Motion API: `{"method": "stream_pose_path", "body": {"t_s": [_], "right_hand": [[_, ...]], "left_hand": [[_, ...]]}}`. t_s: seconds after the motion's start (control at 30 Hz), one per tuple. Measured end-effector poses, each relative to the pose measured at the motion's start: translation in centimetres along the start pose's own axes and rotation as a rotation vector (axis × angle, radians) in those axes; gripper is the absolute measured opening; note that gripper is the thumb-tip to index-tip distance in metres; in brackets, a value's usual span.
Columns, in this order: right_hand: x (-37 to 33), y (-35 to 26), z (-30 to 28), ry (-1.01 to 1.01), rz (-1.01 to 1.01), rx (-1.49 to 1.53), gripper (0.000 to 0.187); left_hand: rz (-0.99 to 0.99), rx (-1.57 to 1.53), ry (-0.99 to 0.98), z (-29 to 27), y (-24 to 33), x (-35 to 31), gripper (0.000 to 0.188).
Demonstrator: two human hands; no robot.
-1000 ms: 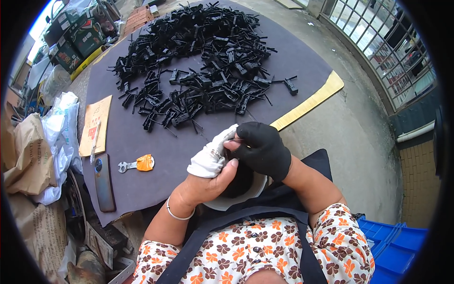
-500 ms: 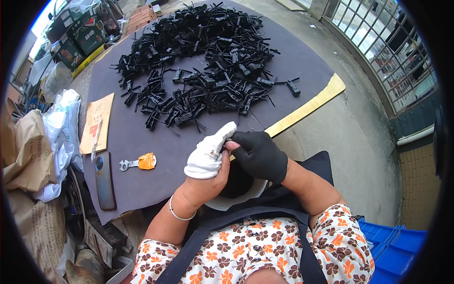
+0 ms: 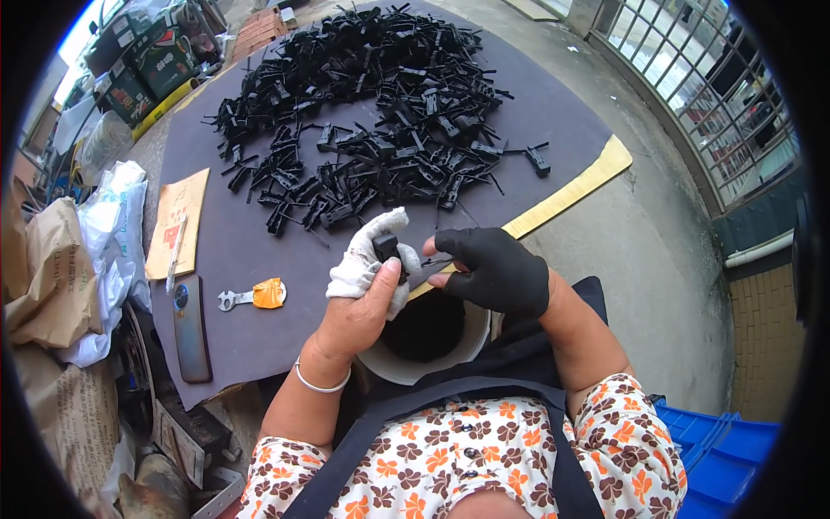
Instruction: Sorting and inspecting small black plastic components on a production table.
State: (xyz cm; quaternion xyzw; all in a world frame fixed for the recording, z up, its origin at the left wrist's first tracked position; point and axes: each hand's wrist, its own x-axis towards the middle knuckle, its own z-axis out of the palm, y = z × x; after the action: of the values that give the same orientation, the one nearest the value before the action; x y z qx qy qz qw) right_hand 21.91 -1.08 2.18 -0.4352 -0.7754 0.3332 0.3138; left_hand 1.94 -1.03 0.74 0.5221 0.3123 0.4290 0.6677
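My left hand (image 3: 367, 272), in a white glove with the thumb bare, is closed round a small black plastic part (image 3: 386, 247), the thumb pressed on its face. Just to the right, my right hand (image 3: 497, 270), in a black glove with bare fingertips, pinches a thin black strip (image 3: 439, 261). Whether that strip joins the part in my left hand is hard to see. Below both hands stands a pale bucket (image 3: 474, 342) with a dark mass inside. A heap of black plastic parts (image 3: 372, 104), many with thin arms sticking out, covers the far table.
On the table's (image 3: 251, 346) left lie a phone (image 3: 192, 333), an open-ended wrench (image 3: 251, 297) with orange wrapping, and a brown envelope (image 3: 177, 223) with a pen on it. A yellow strip (image 3: 566, 201) edges the right side. Paper and plastic bags (image 3: 60, 277) crowd the left; blue crates (image 3: 718, 450) stand lower right.
My hands have come apart, the right moving slightly right and the left slightly left. The black part in my left hand and the bucket's inside now show.
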Motion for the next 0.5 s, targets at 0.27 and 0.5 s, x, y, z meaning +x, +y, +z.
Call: {"method": "stream_pose_path", "body": {"t_s": [0.27,0.5], "right_hand": [[-0.2,3.3,1.3,0.091,-0.255,0.111,0.017],[0.1,0.9,0.9,-0.028,-0.026,0.18,0.011]], "left_hand": [[0.048,0.337,0.054,0.5,-1.3,0.3,0.037],[-0.071,0.135,-0.065,0.5,-1.0,0.1,0.029]]}}
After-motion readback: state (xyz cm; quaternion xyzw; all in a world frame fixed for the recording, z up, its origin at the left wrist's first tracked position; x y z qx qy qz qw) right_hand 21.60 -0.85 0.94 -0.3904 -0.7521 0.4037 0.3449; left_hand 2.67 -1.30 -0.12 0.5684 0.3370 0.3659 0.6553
